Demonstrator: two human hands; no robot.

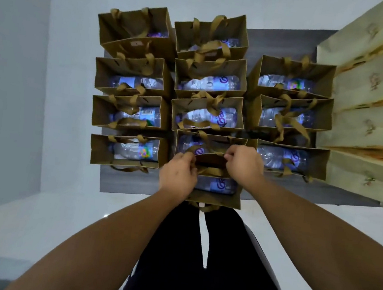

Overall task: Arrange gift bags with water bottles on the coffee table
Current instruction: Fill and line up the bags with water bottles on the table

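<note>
Head view: both my arms reach forward; left hand [178, 171] and right hand [245, 165] pinch the handles [209, 170] of the nearest bag [215, 198], between them at the surface [130, 182] front edge.

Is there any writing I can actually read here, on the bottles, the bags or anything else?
No text can be read.
Clear plastic water bottles' labels: a purple swirl logo only, lettering blurred.
White panel on one bottle: looks like a barcode, too small to read.
Small tag on a brown paper gift bag: blurred.
Cream paper bags: a dark squiggly mark, unreadable.
</note>
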